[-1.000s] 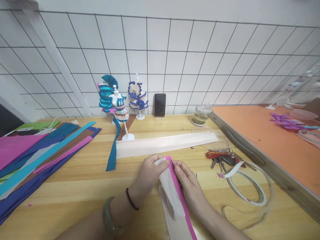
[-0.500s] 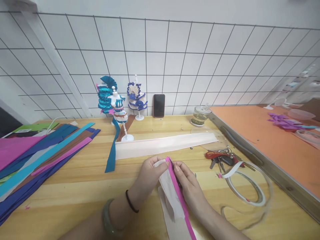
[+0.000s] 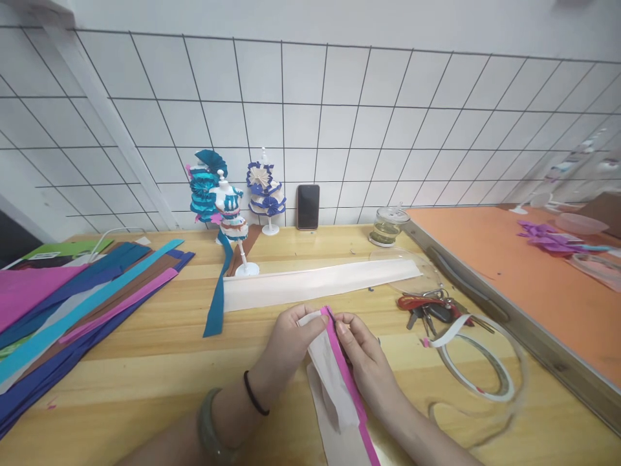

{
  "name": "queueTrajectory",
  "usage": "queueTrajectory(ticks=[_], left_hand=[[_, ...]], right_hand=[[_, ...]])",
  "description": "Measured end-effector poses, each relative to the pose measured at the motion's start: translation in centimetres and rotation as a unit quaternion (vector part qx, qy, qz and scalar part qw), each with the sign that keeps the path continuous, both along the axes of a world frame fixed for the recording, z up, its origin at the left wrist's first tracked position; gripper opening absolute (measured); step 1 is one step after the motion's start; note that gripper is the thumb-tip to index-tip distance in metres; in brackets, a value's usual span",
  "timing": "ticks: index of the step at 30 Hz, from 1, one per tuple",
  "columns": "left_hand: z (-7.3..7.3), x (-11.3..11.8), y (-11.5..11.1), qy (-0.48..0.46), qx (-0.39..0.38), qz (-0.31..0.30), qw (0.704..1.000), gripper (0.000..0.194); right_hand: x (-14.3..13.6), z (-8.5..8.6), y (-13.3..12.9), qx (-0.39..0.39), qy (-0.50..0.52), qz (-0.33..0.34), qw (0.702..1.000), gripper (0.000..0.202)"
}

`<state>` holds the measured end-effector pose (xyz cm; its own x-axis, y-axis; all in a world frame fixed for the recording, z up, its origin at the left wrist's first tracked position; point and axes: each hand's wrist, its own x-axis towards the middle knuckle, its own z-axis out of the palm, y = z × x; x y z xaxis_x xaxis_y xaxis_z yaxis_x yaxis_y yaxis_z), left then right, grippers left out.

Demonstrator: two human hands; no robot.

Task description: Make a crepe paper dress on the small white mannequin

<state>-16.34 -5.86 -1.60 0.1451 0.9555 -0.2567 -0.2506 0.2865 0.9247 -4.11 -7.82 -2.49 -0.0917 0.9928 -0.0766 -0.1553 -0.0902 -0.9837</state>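
My left hand (image 3: 291, 340) pinches the upper end of a pale paper strip (image 3: 334, 388) that has a pink edge (image 3: 347, 375). The strip hangs folded toward the near edge of the view. Against the pink edge, my right hand (image 3: 363, 346) is closed on a small dark tool, mostly hidden by the fingers; its thin dark tip shows at the strip's top. Beyond both hands a long cream paper strip (image 3: 310, 286) lies flat, with a teal strip (image 3: 217, 304) across its left end.
Small dress forms (image 3: 247, 268) with paper ruffles and a phone (image 3: 308, 207) stand near the wall. Coloured paper (image 3: 92, 291) lies left. At right are a glass jar (image 3: 388, 226), keys (image 3: 439, 309), a tape roll (image 3: 504, 382) and an orange surface (image 3: 533, 291) behind a raised edge.
The dark tip at the top of the pink edge has shifted slightly. Both hands stay in nearly the same place, and the camera view has moved very little.
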Motion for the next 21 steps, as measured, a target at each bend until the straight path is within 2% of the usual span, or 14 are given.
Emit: queueTrajectory(ticks=[12, 21], left_hand=[[0.2, 0.0, -0.1, -0.007, 0.005, -0.008, 1.000, 0.020], [0.2, -0.1, 0.2, -0.057, 0.018, -0.028, 0.998, 0.017]], right_hand=[[0.1, -0.4, 0.1, 0.008, 0.027, 0.006, 1.000, 0.026], [0.9, -0.9, 1.2, -0.035, 0.081, -0.003, 0.996, 0.040]])
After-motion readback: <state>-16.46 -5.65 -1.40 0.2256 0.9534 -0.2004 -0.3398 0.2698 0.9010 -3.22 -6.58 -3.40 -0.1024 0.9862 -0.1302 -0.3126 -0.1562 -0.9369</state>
